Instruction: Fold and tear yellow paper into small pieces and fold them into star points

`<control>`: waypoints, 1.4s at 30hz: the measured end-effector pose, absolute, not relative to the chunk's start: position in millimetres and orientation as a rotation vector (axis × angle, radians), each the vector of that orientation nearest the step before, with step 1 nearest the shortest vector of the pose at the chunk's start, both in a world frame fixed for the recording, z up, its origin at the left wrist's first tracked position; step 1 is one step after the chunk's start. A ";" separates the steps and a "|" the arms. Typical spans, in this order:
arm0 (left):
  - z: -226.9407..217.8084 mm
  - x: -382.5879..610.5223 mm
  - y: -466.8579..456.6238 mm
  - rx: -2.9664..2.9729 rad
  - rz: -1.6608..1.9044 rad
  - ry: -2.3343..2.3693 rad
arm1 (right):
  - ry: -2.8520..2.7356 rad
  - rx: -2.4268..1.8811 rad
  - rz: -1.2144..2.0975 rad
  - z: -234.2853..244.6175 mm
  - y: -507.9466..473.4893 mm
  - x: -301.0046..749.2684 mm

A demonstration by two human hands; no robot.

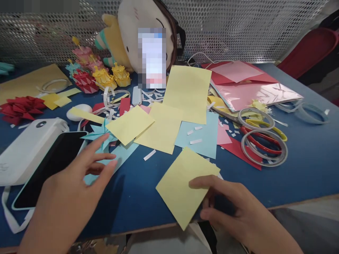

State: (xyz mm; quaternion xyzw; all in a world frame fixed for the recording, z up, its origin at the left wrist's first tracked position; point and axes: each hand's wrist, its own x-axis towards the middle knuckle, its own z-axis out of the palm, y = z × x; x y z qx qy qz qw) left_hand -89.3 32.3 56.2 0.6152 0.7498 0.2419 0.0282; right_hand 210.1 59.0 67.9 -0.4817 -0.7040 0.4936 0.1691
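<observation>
A pale yellow paper square is turned cornerwise near the front edge of the table, its lowest corner reaching over that edge. My right hand holds it at the right side, index finger on top and the other fingers curled by the edge; their tips are partly hidden. My left hand hovers over the left side with fingers apart and nothing in them. Close to its fingertips lies a folded light-blue paper star. Another yellow square and larger yellow sheets overlap beyond, beside a light-blue sheet.
Scissors and tape rolls lie at right. A black-screened phone and a white device sit at left. Behind are folded paper cakes, a plush toy and a lit, blurred phone screen. Paper scraps are scattered about.
</observation>
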 end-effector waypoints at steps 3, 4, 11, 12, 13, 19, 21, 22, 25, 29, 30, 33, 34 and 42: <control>59.5 -63.7 22.6 2.217 0.614 2.255 | -1.981 -1.345 1.466 65.8 57.2 202.4; 58.1 -56.7 18.6 2.347 0.588 2.030 | -1.973 -1.337 1.489 64.7 57.1 199.4; 40.1 -32.4 0.5 2.389 0.789 1.594 | -1.952 -1.311 1.571 58.7 57.6 177.4; 38.3 -32.2 -0.9 2.364 0.841 1.570 | -1.975 -1.350 1.527 59.0 56.0 176.5; 37.0 -32.6 -2.1 2.340 0.876 1.551 | -2.005 -1.395 1.457 59.5 53.8 176.3; 36.0 -37.2 -2.5 2.322 0.916 1.511 | -2.408 -1.335 0.738 61.1 37.3 175.8; 36.3 -37.6 0.1 2.337 0.927 1.504 | -2.451 -1.322 0.579 60.4 35.1 171.9; 36.3 -37.7 1.5 2.340 0.925 1.512 | -2.441 -1.336 0.528 60.0 34.8 169.4; 35.5 -38.1 4.7 2.264 0.856 1.561 | -2.389 -1.411 0.497 58.9 36.2 161.2; 33.2 -39.5 4.4 2.167 0.786 1.735 | -2.338 -1.488 0.621 56.9 41.3 152.5; 32.3 -39.2 3.3 2.202 0.809 1.795 | -2.342 -1.487 0.640 56.3 43.2 151.1; 28.6 -35.3 -1.7 2.404 0.901 1.809 | -2.387 -1.426 0.626 54.6 49.9 148.5; 27.2 -33.5 -3.2 2.465 0.909 1.740 | -2.402 -1.397 0.596 54.3 52.2 147.9; 28.6 -40.5 -1.8 2.724 0.589 1.321 | -2.442 -1.406 0.529 54.9 62.9 142.9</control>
